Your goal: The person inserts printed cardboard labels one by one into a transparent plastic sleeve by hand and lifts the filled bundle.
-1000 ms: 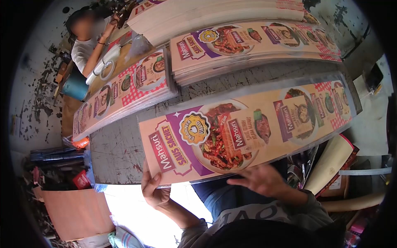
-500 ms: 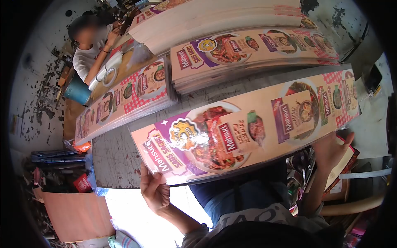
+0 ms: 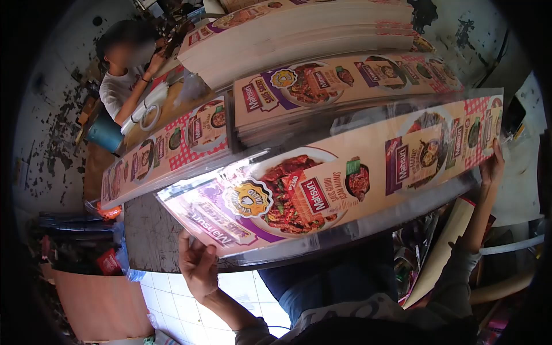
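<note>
A long, glossy printed food poster (image 3: 368,178) spans the middle of the view, tilted up to the right, with a clear plastic margin along its edges. At its lower left corner my left hand (image 3: 198,265) pinches it between thumb and fingers. My right hand (image 3: 491,165) grips the right end, fingers closed at the edge. Just beyond the poster lies a stack of similar posters (image 3: 345,86). Another stack of posters (image 3: 172,144) stands to the left. Part of the grey table (image 3: 144,230) shows beneath.
A tall pile of sheets (image 3: 299,46) stands at the back. At the far left sits another person (image 3: 123,86) beside a white roll (image 3: 150,115) and a blue bucket (image 3: 106,129). A brown board (image 3: 100,305) and clutter lie at lower left; more clutter fills the lower right.
My right hand has moved up and outward from below the poster to its right end and closed there. The poster's left end has shifted left, with my left hand still pinching it.
</note>
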A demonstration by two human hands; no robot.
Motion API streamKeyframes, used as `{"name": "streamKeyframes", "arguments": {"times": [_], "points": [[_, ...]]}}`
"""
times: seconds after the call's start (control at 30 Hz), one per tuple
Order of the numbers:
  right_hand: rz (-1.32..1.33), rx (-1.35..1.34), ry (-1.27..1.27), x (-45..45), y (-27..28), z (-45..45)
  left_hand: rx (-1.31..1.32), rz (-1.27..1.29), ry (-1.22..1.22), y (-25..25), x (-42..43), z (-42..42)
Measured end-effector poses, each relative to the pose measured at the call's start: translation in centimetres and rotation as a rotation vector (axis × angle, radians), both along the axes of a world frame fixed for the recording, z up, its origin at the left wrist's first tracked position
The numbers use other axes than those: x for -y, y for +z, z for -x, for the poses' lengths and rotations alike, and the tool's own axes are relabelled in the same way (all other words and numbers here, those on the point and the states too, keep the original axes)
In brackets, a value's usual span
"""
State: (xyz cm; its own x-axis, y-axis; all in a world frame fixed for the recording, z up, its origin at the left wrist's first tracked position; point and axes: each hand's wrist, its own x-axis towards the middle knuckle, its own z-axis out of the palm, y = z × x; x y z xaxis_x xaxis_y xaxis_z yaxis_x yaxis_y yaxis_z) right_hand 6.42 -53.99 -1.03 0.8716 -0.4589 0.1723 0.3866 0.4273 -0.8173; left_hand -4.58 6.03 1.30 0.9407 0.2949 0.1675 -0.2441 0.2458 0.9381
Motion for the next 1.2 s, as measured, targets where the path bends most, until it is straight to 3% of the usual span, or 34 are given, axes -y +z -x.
{"name": "streamKeyframes", "arguments": {"times": [0.17, 0.23, 0.3, 0.43, 0.47, 0.53, 0.57, 0.63, 0.7, 0.77, 0.83, 0.9, 1.0, 1.1, 1.2], "points": [[0.308, 0.166, 0.201, 2.9, -0.9, -3.2, 0.089, -0.235, 0.175, 1.1, -1.2, -2.7], [0.269, 0.114, 0.011, 3.1, -1.4, -3.9, 0.117, -0.282, 0.249, 1.4, -1.2, -3.3], [0.299, 0.155, -0.013, 0.8, -0.5, -3.4, 0.158, -0.297, 0.242, 1.5, -1.0, -3.4], [0.674, 0.164, 0.006, -2.6, 4.1, -2.0, 0.361, -0.316, 0.335, 2.6, 0.0, -3.5], [0.813, 0.236, -0.185, -3.4, 4.8, -2.0, 0.372, -0.371, 0.475, 3.1, 0.7, -3.9], [1.065, 0.310, -0.465, -4.7, 6.5, -1.6, 0.433, -0.465, 0.519, 3.9, 1.0, -4.2], [1.067, 0.307, -0.468, -5.7, 7.0, -1.5, 0.502, -0.557, 0.564, 4.0, 1.0, -4.4], [1.503, 0.428, -0.670, -8.3, 8.2, -1.5, 0.484, -0.659, 0.537, 3.7, 0.6, -4.3], [1.596, 0.425, -0.668, -9.5, 8.5, -1.1, 0.493, -0.906, 0.599, 3.7, 0.8, -4.5], [1.788, 0.495, -0.750, -10.0, 7.9, -1.0, 0.558, -0.998, 0.670, 3.5, 0.7, -4.7], [1.757, 0.554, -0.747, -10.9, 7.0, -0.7, 0.679, -1.189, 0.810, 3.3, 0.5, -4.6], [1.508, 0.670, -0.834, -12.8, 6.1, -0.9, 0.691, -1.280, 0.894, 3.3, 0.9, -4.1], [1.623, 0.825, -0.839, -14.6, 6.2, -0.2, 0.850, -1.460, 1.036, 3.1, 1.0, -3.9], [1.605, 0.917, -0.855, -15.3, 5.6, 0.0, 1.042, -1.405, 1.063, 2.3, 1.0, -4.7], [1.648, 0.916, -0.971, -15.2, 4.8, 0.5, 0.993, -1.449, 1.060, 2.0, 1.3, -4.7]]}}
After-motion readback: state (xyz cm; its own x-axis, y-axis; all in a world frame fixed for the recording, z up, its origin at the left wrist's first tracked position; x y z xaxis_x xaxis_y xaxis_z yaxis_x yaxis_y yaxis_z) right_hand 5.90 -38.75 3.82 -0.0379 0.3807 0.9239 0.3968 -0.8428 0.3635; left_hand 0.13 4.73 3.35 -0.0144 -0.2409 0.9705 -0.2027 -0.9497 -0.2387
